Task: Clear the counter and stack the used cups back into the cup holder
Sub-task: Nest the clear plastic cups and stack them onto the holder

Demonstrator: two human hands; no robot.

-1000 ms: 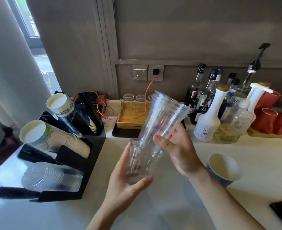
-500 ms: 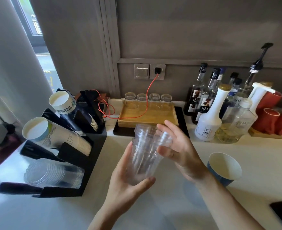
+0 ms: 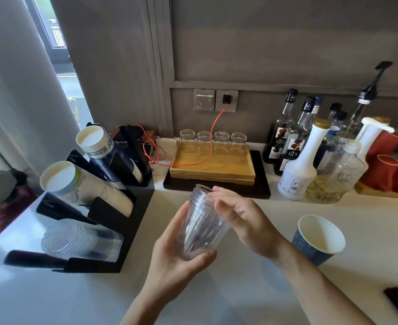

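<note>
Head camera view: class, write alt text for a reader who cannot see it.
Two bare hands hold a nested stack of clear plastic cups above a white counter: the left hand grips its base, the right hand touches near the rim. A black cup holder stands left; a blue paper cup stands right.

left hand [image 3: 179,261] curled in grip, right hand [image 3: 242,221] relaxed

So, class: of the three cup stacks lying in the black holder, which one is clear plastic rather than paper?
The bottom stack, nearest the camera. It is see-through, while the two stacks above it, the middle stack and the top stack, are printed paper with white insides.
</note>
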